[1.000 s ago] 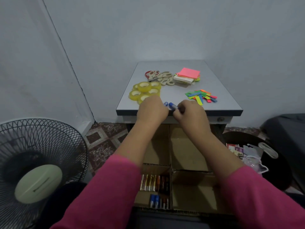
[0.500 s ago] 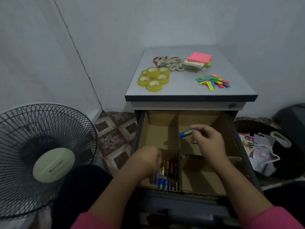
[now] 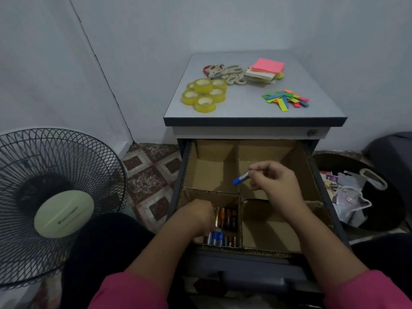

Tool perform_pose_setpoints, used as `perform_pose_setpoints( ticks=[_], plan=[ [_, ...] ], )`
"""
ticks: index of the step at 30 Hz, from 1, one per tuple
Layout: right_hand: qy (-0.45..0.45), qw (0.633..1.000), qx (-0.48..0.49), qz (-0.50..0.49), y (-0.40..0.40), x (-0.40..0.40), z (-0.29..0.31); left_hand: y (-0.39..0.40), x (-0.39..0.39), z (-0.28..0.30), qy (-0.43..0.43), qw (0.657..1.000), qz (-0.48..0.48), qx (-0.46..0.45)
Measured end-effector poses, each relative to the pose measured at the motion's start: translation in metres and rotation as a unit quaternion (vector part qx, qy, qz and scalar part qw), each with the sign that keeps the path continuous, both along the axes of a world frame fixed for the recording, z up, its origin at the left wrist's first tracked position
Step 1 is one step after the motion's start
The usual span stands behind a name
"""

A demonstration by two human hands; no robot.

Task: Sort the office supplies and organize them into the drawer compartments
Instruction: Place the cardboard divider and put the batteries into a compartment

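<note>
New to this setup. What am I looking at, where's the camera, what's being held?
There is no robot: a person sorts office supplies, filmed by one camera on their head that looks down. The right hand pinches a blue battery above the open drawer with its cardboard compartments. The left hand reaches into the near left compartment among the batteries; its grip is hidden. On the cabinet top lie tape rolls, scissors, sticky notes and coloured tabs.
</note>
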State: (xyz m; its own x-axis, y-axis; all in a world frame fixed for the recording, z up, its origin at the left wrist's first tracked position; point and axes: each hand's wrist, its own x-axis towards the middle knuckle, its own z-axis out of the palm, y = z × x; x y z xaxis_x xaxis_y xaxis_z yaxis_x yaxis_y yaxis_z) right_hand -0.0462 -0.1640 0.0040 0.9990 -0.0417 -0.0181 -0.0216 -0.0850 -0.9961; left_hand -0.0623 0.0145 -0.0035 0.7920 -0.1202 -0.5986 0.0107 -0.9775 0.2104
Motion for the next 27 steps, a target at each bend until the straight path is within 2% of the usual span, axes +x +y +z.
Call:
perform_pose_setpoints(
  ticks=[3, 6, 9, 12, 17, 20, 24, 27],
  plan=[
    [0.014, 0.997, -0.028, 0.066, 0.005, -0.006, 0.007, 0.018, 0.006, 0.017, 0.063, 0.974, 0.113, -0.187],
    [0.038, 0.982, -0.113, 0.148, 0.018, -0.015, 0.019, 0.043, 0.011, 0.035, -0.047, 0.905, 0.21, -0.367],
    [0.053, 0.925, -0.294, 0.236, 0.045, -0.018, 0.022, 0.056, 0.018, 0.038, -0.172, 0.821, 0.299, -0.455],
    [0.035, 0.852, -0.431, 0.294, 0.076, -0.013, 0.011, 0.056, 0.023, 0.037, -0.198, 0.772, 0.336, -0.502],
    [0.094, 0.795, -0.476, 0.363, 0.108, -0.001, -0.012, 0.053, 0.024, 0.032, -0.193, 0.761, 0.327, -0.526],
    [0.072, 0.766, -0.517, 0.375, 0.112, -0.001, -0.022, 0.052, 0.025, 0.03, -0.194, 0.757, 0.328, -0.531],
    [0.038, 0.752, -0.546, 0.367, 0.107, -0.003, -0.026, 0.049, 0.025, 0.032, -0.193, 0.751, 0.327, -0.54],
    [0.036, 0.759, -0.539, 0.364, 0.102, -0.001, -0.029, 0.048, 0.024, 0.032, -0.192, 0.756, 0.318, -0.539]
  ],
)
